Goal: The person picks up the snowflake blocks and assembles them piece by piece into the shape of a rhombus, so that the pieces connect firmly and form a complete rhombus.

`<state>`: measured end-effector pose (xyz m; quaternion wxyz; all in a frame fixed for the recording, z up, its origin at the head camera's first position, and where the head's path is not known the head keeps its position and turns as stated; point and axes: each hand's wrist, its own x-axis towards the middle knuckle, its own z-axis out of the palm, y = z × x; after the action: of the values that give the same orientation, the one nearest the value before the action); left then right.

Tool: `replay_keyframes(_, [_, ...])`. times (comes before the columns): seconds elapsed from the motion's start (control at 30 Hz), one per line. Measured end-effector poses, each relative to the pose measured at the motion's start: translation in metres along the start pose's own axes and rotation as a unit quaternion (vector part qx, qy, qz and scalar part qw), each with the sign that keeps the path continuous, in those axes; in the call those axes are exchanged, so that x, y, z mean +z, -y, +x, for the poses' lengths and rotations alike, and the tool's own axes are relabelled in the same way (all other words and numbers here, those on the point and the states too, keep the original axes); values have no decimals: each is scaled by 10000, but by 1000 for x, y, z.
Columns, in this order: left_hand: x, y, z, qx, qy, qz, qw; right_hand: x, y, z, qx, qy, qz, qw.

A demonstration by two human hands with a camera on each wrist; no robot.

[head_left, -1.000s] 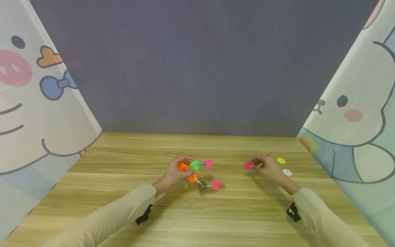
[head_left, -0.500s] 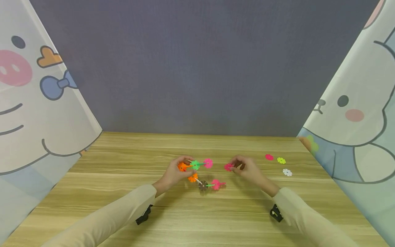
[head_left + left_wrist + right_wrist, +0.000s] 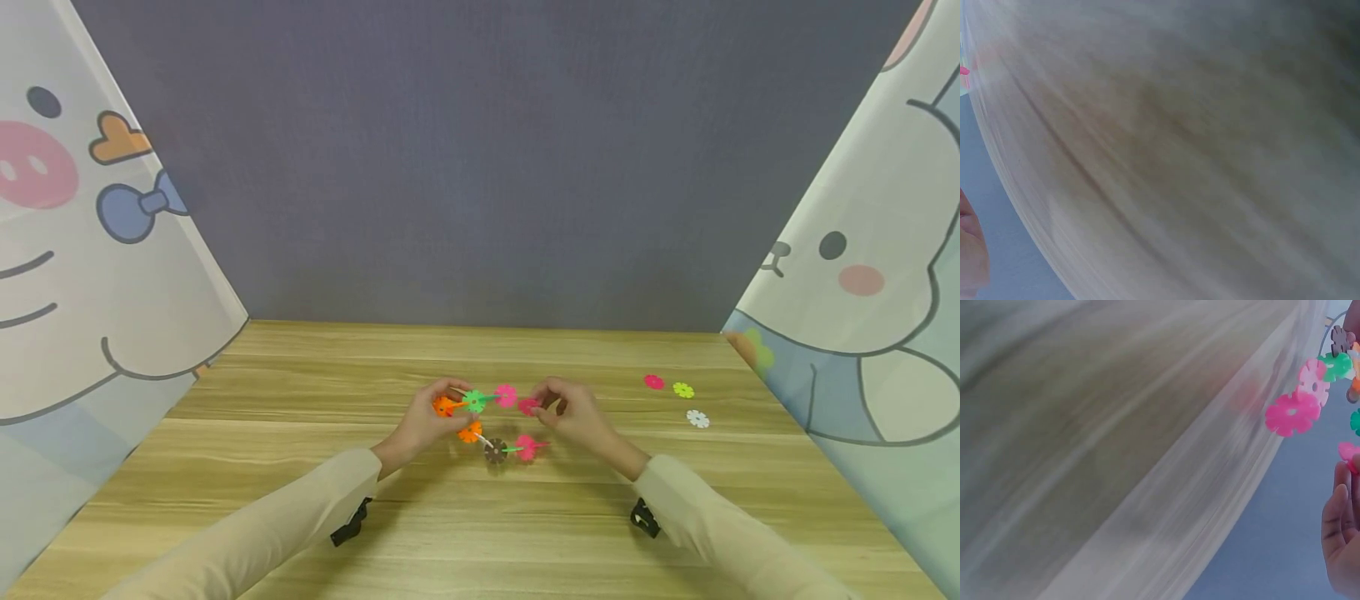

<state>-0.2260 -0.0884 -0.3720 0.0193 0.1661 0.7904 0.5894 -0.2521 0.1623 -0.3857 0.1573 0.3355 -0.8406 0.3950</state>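
Pink disc (image 3: 528,407) poised at the upper end of the chain (image 3: 473,401)

The step in hand looks like joining one more notched piece. The left hand (image 3: 429,421) grips the chain around its orange disc (image 3: 444,407), while the right hand (image 3: 573,408) pinches the pink disc just beside the lighter pink end disc (image 3: 506,395); whether the two rims touch is too small to tell. The next move, I'd judge, calls for turning the pink disc crosswise, lining notch to notch and pressing, with the left hand steadying the chain against the push. A red-pink disc (image 3: 654,382), a yellow disc (image 3: 683,390) and a white disc (image 3: 698,419) lie loose on the table (image 3: 450,533), well to the right
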Motion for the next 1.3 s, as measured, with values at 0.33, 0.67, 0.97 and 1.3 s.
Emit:
replay_keyframes(0.33, [2, -1, 0, 1, -20, 90, 10000, 5, 6, 1, 7, -72, -393, 9992])
replay_keyframes(0.67, [3, -6, -1, -72, -12, 234, 9997, 7, 9, 3, -327, -143, -486, 9982])
replay_keyframes(0.97, [0, -2, 0, -153, 451, 51, 9989, 10, 9, 4, -386, -179, -507, 9978])
replay_keyframes(1.3, [-3, -2, -1, -315, 791, 201, 9962, 9, 8, 7, -462, -170, -459, 9977])
